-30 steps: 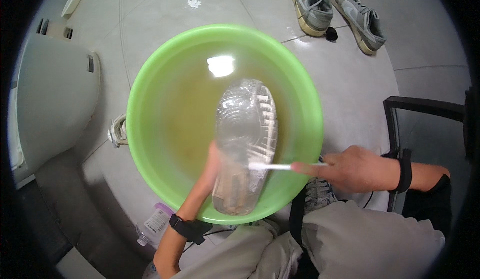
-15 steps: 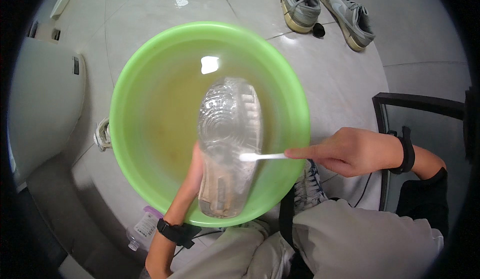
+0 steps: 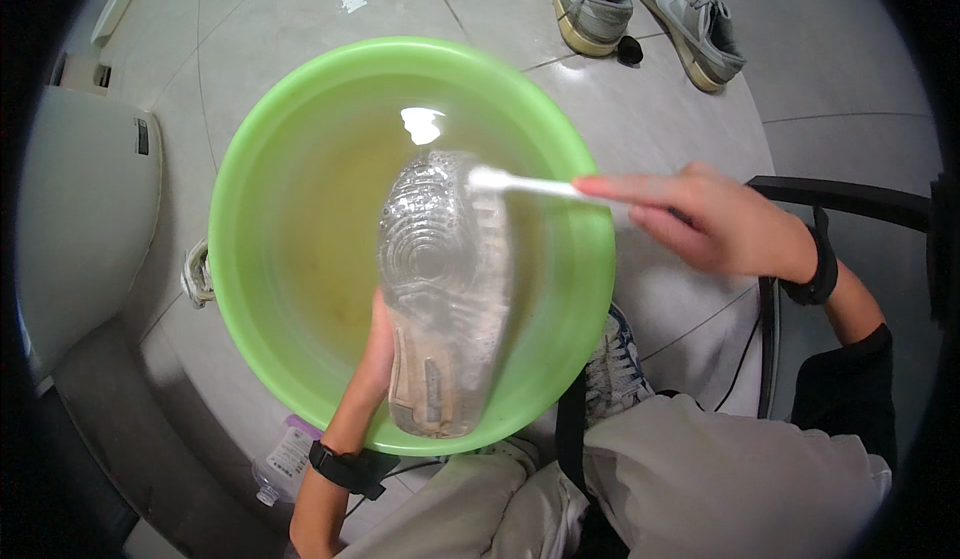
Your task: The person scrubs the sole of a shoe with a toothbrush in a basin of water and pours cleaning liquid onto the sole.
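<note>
A shoe (image 3: 435, 299) lies sole up over the basin, its wet, see-through sole patterned with rings at the toe end. My left hand (image 3: 378, 351) grips it from the left side, with the fingers hidden beneath it. In my right hand (image 3: 715, 221) is a slim white toothbrush (image 3: 540, 187), the index finger stretched along its handle. The brush head touches the upper right edge of the sole, near the toe, and is slightly smeared by motion. Under the shoe, a green basin (image 3: 235, 289) holds cloudy yellowish water (image 3: 325, 229).
A pair of grey sneakers (image 3: 590, 14) stands at the far right, with a small black cap-like thing (image 3: 629, 51) beside them. A clear bottle (image 3: 285, 459) with a purple part is left of my left wrist. A black-framed stool or chair (image 3: 840, 195) stands to the right.
My right hand has moved the toothbrush up the sole, from its middle to near the toe. My left hand still holds the shoe, and the whole view has shifted slightly.
</note>
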A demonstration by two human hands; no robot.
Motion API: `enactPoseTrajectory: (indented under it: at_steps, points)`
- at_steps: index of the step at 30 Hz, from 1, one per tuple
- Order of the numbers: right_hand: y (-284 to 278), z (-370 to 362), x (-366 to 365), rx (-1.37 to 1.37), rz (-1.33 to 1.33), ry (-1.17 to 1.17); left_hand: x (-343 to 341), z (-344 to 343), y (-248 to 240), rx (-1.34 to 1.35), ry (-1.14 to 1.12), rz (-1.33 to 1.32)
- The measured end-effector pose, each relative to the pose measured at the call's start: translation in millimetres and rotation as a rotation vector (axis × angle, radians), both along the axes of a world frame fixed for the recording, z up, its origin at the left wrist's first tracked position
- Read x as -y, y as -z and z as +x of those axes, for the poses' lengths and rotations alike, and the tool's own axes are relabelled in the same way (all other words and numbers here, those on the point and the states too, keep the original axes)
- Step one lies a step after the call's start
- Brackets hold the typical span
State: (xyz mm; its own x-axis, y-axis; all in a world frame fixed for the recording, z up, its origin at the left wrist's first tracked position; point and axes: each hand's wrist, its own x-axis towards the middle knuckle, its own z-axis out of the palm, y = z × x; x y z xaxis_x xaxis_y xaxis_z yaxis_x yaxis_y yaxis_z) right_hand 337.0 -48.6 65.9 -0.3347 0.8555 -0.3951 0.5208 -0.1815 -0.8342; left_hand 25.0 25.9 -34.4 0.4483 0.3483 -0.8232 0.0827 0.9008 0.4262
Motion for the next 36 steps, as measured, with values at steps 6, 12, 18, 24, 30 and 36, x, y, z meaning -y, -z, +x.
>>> enactPoseTrajectory:
  at_steps: [6,12,18,24,30,36]
  points:
    - [-8,-8,3,-0.015,0.039,-0.06,-1,3,-7,-0.041,0.078,0.085]
    - [6,-12,0,0.039,0.105,0.022,-2,3,-7,-0.01,0.061,0.074]
    - [5,-9,-1,0.517,0.43,-0.026,-1,4,-6,-0.005,0.037,0.035]
    - [-22,2,-6,0.432,0.354,-0.094,-2,-2,-14,-0.035,0.039,0.066]
    - [0,9,4,0.401,0.334,-0.011,0,14,1,0.073,0.045,0.002]
    - [11,-20,13,0.161,0.35,0.029,0,8,-15,-0.021,0.035,0.076]
